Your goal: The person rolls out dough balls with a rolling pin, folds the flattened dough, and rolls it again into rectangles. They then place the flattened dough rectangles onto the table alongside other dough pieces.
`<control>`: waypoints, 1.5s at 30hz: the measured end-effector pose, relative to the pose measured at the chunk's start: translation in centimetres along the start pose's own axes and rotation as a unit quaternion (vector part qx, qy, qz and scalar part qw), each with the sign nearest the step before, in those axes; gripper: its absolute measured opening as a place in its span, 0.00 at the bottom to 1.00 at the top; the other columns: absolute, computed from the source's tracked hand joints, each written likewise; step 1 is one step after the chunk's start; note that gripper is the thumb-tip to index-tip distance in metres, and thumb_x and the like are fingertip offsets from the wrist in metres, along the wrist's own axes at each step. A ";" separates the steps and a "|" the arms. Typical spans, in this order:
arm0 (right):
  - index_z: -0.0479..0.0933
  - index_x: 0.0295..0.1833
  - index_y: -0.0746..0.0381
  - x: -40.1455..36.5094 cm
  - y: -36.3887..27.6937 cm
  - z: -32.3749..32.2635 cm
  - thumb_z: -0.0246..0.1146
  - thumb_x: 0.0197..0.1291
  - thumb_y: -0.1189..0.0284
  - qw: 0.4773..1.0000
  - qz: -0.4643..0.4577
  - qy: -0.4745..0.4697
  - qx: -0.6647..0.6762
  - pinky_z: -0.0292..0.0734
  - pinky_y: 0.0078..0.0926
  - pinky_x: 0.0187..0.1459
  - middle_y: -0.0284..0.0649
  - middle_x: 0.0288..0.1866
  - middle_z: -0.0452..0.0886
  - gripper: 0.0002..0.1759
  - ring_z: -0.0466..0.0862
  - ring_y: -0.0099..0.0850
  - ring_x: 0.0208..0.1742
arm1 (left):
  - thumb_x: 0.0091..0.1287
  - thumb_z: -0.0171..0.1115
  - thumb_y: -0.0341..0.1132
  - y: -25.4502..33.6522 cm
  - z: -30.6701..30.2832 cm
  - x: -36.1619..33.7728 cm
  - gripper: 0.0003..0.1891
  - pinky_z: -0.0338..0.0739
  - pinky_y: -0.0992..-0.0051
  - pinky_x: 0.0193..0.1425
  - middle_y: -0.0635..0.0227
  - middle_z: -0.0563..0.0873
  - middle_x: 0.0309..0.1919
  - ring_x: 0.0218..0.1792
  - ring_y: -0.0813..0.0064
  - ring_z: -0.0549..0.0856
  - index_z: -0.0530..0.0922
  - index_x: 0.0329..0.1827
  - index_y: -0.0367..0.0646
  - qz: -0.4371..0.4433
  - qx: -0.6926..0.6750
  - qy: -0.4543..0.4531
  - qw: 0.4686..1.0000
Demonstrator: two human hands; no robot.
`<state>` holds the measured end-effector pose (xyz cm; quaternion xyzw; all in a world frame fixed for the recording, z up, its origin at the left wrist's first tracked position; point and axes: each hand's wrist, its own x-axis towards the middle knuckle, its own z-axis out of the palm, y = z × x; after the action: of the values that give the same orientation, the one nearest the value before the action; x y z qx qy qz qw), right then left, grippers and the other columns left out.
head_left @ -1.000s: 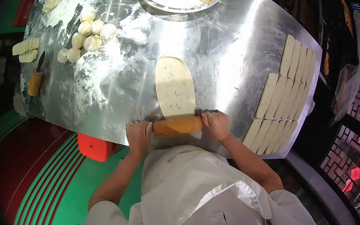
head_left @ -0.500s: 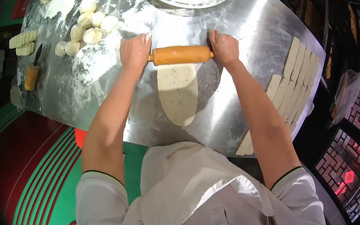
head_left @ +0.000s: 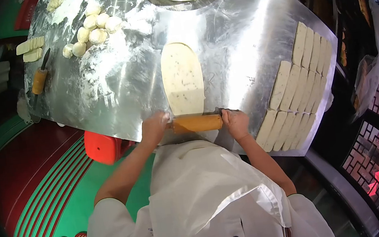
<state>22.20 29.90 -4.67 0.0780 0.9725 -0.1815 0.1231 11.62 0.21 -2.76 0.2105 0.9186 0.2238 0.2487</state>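
One end each, left hand (head_left: 155, 128) and right hand (head_left: 237, 123) wrap the rolling pin (head_left: 197, 123) closely, probably so its middle turns freely; dough (head_left: 183, 79) lies just beyond.

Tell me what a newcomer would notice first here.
Probably the long, speckled sheet of dough at the middle of the shiny metal table, with the rolling pin at its near end between the left hand and right hand. Next come the rows of dough strips at right and the cluster of dough balls at upper left.
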 end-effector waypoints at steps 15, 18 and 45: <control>0.72 0.31 0.57 0.7 7.8 0.8 0.49 0.72 0.62 0.717 0.344 -0.091 0.600 0.56 0.22 0.16 0.29 0.17 0.67 0.17 0.63 0.20 0.14 | 0.54 0.66 0.22 1.3 -3.0 20.2 0.08 0.73 0.57 0.51 0.55 0.80 0.38 0.46 0.50 0.78 0.78 0.36 0.39 0.210 -0.072 0.267 0.938; 0.78 0.35 0.56 0.9 6.7 1.5 0.51 0.70 0.57 0.726 0.362 -0.050 0.582 0.66 0.22 0.18 0.29 0.20 0.74 0.18 0.70 0.21 0.16 | 0.55 0.66 0.21 1.9 -1.2 14.6 0.11 0.72 0.54 0.56 0.52 0.80 0.40 0.48 0.47 0.77 0.81 0.41 0.38 0.182 -0.052 0.207 0.960; 0.28 0.81 0.57 -1.5 21.7 -29.6 0.62 0.70 0.68 0.801 0.282 0.218 0.482 0.83 0.35 0.28 0.48 0.41 0.86 0.52 0.88 0.38 0.30 | 0.51 0.73 0.29 2.0 2.0 5.9 0.10 0.68 0.59 0.56 0.65 0.81 0.37 0.48 0.59 0.78 0.82 0.35 0.47 0.212 -0.037 0.148 0.965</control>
<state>21.63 60.78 15.27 0.4355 0.6961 -0.5620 -0.0998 8.61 5.38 -5.38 0.3556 0.8706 0.3340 0.0642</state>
